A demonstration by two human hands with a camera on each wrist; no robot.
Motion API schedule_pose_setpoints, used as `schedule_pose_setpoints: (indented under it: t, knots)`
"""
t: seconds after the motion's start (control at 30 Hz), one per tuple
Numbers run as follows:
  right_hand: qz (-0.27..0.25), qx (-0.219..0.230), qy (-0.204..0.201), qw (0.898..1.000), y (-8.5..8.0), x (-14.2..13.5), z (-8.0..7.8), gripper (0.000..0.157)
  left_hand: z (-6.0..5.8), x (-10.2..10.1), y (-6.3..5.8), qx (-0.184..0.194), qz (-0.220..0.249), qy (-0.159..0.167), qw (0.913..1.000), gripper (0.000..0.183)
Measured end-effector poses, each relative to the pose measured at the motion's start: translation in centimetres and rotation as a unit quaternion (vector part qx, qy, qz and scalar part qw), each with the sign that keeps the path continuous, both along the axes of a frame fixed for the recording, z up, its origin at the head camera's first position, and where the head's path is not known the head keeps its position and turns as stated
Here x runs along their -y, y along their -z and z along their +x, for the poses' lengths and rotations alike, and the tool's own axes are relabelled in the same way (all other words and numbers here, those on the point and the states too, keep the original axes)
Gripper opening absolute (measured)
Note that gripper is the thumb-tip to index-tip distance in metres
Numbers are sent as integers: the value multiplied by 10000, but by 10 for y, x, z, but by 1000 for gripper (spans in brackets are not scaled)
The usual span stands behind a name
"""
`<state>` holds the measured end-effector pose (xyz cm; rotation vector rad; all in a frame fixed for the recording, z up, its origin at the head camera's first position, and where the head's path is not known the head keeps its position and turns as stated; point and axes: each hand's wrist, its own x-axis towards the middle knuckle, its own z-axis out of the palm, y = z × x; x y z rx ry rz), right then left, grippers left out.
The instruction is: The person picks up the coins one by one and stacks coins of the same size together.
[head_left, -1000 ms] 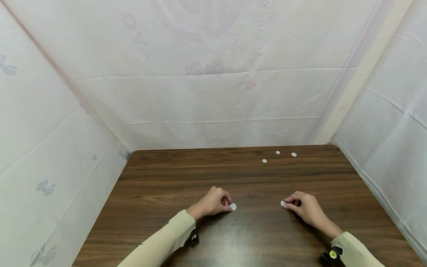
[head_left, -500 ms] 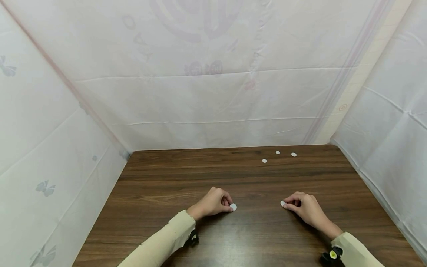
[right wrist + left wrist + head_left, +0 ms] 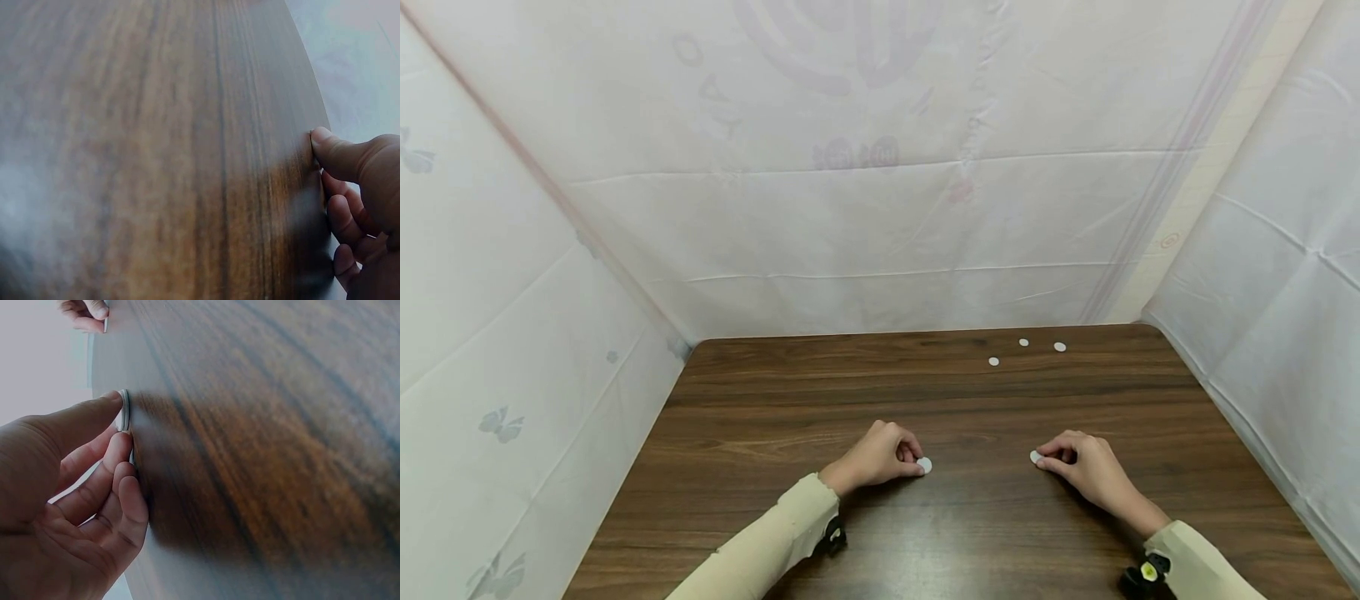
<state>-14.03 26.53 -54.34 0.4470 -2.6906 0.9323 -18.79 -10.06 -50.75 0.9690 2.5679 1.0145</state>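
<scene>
**A pinch on either side, a gap between**

Beginning at the left, we see the left hand just below the centre of the frame, thumb and finger clamped on the rim of the left white disc. The left wrist view shows that disc nearly edge-on, close against the worktop; we cannot tell whether it is one piece or several stacked.

Farther right, near the worktop's far edge, we find three loose pieces in a group: the nearest disc, the farthest disc and the rightmost disc. None is touched.

Below them, right of centre, the right white disc sits pinched between thumb and finger of the right hand. The right wrist view mostly hides it.

We judge the step in hand to be gripping one disc per side, well apart. To us, the next move calls for a light, even pinch and a level path, since pieces this thin could slip; reaching a loose one would first need a freed hand.
</scene>
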Motion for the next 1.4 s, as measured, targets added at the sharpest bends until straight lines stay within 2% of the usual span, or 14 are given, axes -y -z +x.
schedule_pose_setpoints:
  t: [0.43,0.9,1.1,1.2,1.4]
  knots:
    - [-36,-96,-83,9999,0,0,3,17,-1,0,-2,15,56,45,10000,11]
    - [57,22,62,10000,2,-1,4,18,-2,1,-3,169,-35,-71,9998,10]
    - [-15,-55,-11,10000,4,-1,4,17,-6,-1,-5,-22,131,160,9998,7]
    - [-30,-203,-65,9998,6,0,4,18,-9,-3,-8,-299,193,293,9989,6]
    - [-23,-306,-69,9995,6,-1,4,18,-22,-16,-16,-791,386,279,9957,12]
